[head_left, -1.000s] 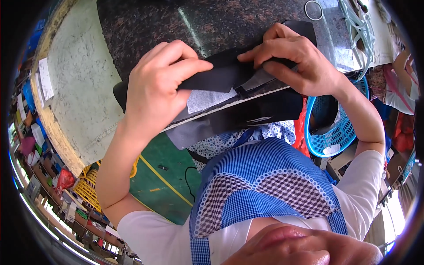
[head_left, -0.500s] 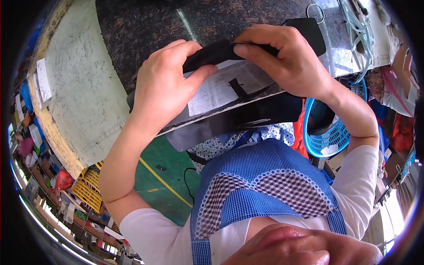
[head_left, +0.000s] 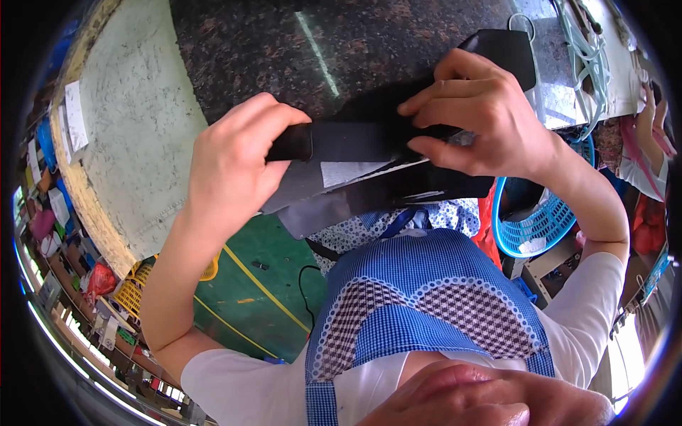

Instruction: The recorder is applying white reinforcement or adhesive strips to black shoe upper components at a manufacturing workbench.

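A folded black sheet piece (head_left: 355, 140), smooth like leather or plastic, lies across the speckled dark stone slab in front of me. My left hand (head_left: 231, 160) is closed round its left end, fingers over the top and thumb underneath. Toward the other end, my right hand (head_left: 490, 117) grips it between curled fingers and thumb, palm partly hiding it. Below the fold, a whitish fabric-like patch (head_left: 348, 172) shows. More dark sheet material (head_left: 383, 202) hangs at the table's near edge. Beyond my right hand lies a black panel (head_left: 504, 53) with cut corners.
The dark stone slab (head_left: 249, 64) rests on a worn pale tabletop (head_left: 135, 121). At the right are a metal ring (head_left: 522, 25), pale tangled cords (head_left: 586, 57) and a blue plastic basket (head_left: 540, 231). Another person's hand (head_left: 646, 117) shows at the far right.
My left hand has moved left and down, and my right hand right and down, so they are farther apart. The black piece now lies flatter between them, covering more of the whitish patch.
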A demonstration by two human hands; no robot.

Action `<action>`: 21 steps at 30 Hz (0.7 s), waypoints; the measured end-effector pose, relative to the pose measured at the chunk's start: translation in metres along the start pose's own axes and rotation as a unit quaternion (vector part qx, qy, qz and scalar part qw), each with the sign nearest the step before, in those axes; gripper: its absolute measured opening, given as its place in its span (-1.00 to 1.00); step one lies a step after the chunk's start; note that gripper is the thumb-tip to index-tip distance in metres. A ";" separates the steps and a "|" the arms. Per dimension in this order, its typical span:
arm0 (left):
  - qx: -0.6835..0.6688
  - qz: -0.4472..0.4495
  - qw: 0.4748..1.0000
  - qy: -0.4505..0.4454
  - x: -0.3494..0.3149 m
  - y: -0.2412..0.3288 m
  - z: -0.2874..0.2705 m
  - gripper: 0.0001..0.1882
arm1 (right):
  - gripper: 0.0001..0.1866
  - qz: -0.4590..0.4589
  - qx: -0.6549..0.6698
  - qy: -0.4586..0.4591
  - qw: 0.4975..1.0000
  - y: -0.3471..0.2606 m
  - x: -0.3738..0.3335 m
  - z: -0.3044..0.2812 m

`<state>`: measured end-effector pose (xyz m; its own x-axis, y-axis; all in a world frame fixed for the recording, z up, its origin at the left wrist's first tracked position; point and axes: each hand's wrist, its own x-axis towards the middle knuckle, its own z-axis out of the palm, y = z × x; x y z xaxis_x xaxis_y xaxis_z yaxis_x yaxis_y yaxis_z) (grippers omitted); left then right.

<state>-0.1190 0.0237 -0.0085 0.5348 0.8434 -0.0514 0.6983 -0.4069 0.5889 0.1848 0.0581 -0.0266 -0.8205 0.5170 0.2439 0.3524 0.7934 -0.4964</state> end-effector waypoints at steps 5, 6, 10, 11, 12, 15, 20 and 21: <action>0.045 -0.002 0.997 -0.059 0.009 -0.005 -0.011 -0.60 | -0.62 0.045 0.066 0.039 0.996 -0.032 0.042 0.043; 0.045 -0.005 0.997 -0.057 0.005 -0.009 -0.013 -0.60 | -0.63 0.052 0.055 0.037 0.996 -0.035 0.044 0.049; 0.143 0.073 0.987 -0.025 -0.015 -0.017 -0.016 -0.66 | -0.45 0.015 0.049 0.025 0.998 -0.026 0.031 0.045; 0.185 0.099 0.978 -0.018 -0.018 -0.018 -0.014 -0.69 | -0.44 0.009 0.035 0.003 0.999 -0.027 0.031 0.043; 0.185 0.096 0.978 -0.018 -0.021 -0.018 -0.012 -0.69 | -0.43 0.003 0.021 -0.019 1.000 -0.028 0.031 0.042; 0.242 0.180 0.953 0.043 -0.027 -0.018 -0.005 -0.75 | -0.42 -0.027 -0.011 -0.049 0.998 -0.028 0.029 0.039; 0.348 0.214 0.910 0.075 -0.044 -0.022 0.009 -0.72 | -0.38 -0.069 -0.069 -0.099 0.990 -0.029 0.031 0.034; 0.341 0.199 0.915 0.078 -0.048 -0.023 0.008 -0.68 | -0.38 -0.070 -0.068 -0.098 0.990 -0.030 0.032 0.033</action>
<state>-0.1571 -0.0096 -0.0259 0.7742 0.5992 0.2039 0.6261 -0.7722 -0.1080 0.1336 0.0404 -0.0315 -0.9330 0.3360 0.1288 0.2745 0.8960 -0.3491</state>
